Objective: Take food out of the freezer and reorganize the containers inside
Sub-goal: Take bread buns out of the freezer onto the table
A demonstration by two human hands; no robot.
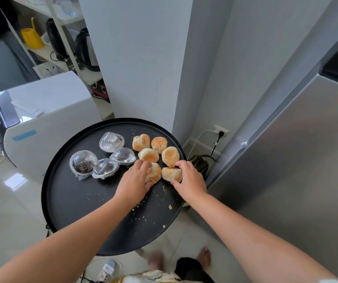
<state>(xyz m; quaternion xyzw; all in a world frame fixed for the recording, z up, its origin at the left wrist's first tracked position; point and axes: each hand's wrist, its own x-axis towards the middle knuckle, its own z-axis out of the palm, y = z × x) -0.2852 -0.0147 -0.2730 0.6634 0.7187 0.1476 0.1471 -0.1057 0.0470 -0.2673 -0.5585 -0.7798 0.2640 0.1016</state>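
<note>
Several round golden pastries lie on a round black tray table (78,201). My left hand (134,180) is closed over the near-left pastry (154,172). My right hand (190,178) grips the near-right pastry (171,173) between thumb and fingers. More pastries (149,155) sit just beyond, toward the tray's far right. Left of them lie several clear plastic dome shells (82,164), some with dark crumbs inside. Pale crumbs dot the tray near my wrists. The steel fridge-freezer (296,150) stands at the right with its door closed.
A grey wall column (143,58) rises behind the tray. A white cabinet (47,111) stands to the left, with shelves holding kettles and a yellow jug behind it. A plugged-in cable (217,139) and a dark bag (199,164) sit in the corner by the fridge. My feet show below.
</note>
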